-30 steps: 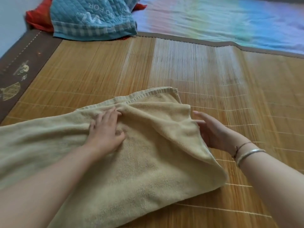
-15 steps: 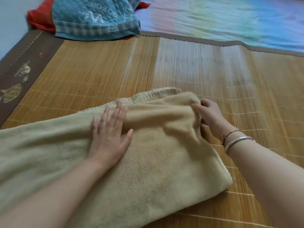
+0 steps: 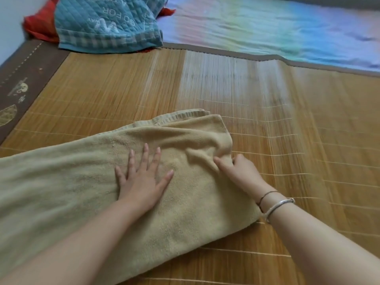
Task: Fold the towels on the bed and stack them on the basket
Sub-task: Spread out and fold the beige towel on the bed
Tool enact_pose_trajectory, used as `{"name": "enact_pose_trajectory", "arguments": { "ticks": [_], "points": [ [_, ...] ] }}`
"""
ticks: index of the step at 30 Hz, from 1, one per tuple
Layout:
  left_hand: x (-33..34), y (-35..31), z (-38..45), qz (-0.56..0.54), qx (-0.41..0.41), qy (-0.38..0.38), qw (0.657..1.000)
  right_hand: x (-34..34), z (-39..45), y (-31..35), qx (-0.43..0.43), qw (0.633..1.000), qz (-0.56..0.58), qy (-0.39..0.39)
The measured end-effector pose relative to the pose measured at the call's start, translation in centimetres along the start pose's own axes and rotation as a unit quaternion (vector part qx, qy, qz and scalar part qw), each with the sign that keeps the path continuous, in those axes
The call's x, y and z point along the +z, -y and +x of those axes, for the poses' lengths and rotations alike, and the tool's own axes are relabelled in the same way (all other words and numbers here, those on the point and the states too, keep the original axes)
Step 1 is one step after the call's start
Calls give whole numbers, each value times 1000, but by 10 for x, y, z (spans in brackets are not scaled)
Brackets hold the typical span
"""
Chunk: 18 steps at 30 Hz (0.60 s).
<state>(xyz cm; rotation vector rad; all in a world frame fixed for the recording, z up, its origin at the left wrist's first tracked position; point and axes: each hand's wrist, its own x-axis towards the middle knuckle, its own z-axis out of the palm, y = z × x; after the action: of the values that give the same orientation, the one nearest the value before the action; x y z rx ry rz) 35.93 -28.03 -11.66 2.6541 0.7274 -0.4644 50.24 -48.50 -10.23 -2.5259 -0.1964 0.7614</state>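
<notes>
A beige towel [image 3: 67,188] lies folded lengthwise across the bamboo mat [image 3: 287,140] on the bed, running from the left edge of view to the middle. My left hand [image 3: 141,179] lies flat on it with fingers spread, pressing the top layer down. At the towel's right end my right hand [image 3: 236,171] pinches a bunched fold of the cloth near the far corner. No basket is in view.
A blue quilted cloth [image 3: 107,23] lies over a red cloth [image 3: 39,25] at the far left. A pastel rainbow sheet [image 3: 277,27] covers the bed beyond the mat. The mat's dark brown border [image 3: 24,79] runs along the left.
My left hand slid toward me and to the right, flattening out with fingers spread. My right hand moved from the towel's far right edge onto the cloth and now pinches a fold.
</notes>
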Motion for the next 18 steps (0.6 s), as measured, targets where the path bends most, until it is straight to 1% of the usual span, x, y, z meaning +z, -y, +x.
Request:
{"name": "enact_pose_trajectory", "arguments": {
  "ticks": [2, 3, 6, 8, 11, 15, 16, 18],
  "points": [
    [5, -6, -5, -2, -7, 16, 1000, 5, -11, -4, -23, 999, -39, 10],
    [6, -8, -5, -3, -10, 15, 1000, 6, -15, -5, -32, 999, -34, 1],
    [9, -15, -14, 7, -10, 6, 1000, 1, -30, -21, -29, 998, -19, -55],
    [15, -27, -27, 24, 14, 7, 1000, -4, -48, -45, -15, 995, -40, -85],
    [31, -55, -45, 56, 75, 26, 995, -14, -80, -88, 24, 989, -79, -120],
    [54, -90, -61, 80, 138, 56, 986, -26, -121, -120, 57, 973, -193, -116],
    [59, -95, -67, 78, 147, 60, 984, -26, -131, -123, 48, 962, -241, -119],
    [67, -96, -82, 71, 165, 60, 982, -20, -150, -124, -7, 937, -330, -117]
  ]
}}
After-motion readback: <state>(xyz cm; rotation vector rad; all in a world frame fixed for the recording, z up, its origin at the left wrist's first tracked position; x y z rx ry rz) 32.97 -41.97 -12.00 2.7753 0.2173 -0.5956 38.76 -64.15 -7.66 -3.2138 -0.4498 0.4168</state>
